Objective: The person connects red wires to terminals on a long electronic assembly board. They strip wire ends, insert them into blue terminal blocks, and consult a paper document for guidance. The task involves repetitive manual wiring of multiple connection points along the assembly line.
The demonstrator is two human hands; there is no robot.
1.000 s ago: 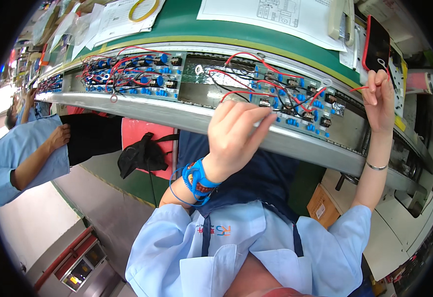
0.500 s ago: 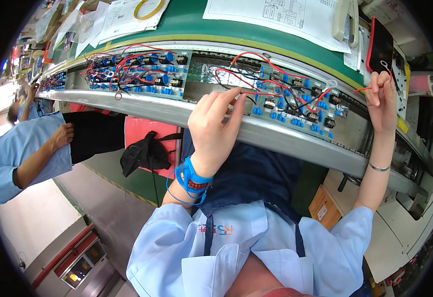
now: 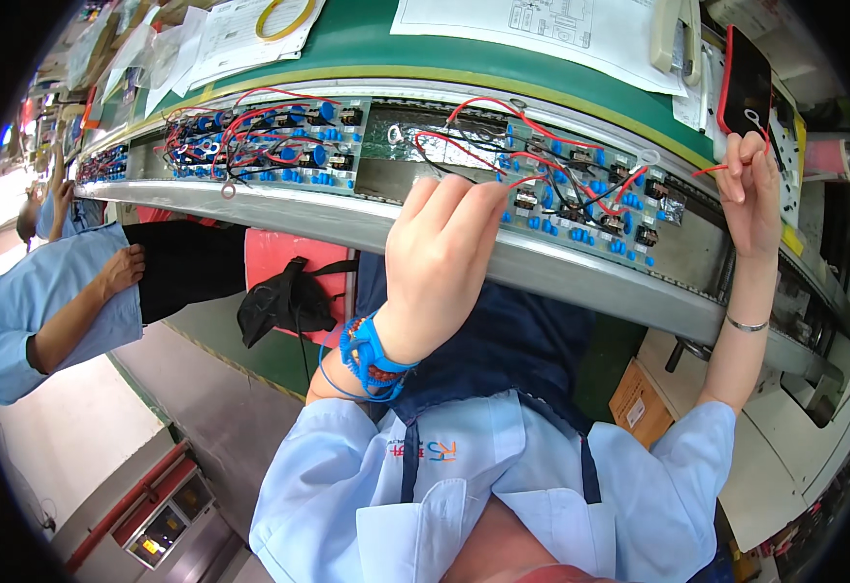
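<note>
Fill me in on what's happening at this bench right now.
A person in a light blue coat works on a circuit board studded with blue parts on the conveyor line. The left hand rests its fingers at the board's near edge. The right hand pinches a thin red wire off to the side. A co-worker sits further down on the left.

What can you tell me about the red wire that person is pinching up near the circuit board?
The red wire is thin, with red insulation that looks like plastic. It runs nearly level from the circuit board, crowded with blue components, out to the right hand, whose fingertips pinch its end, raised beside a dark phone with a red rim. It looks fairly taut. The left hand rests at the board's near edge, close to the other red and black wires there.
</note>
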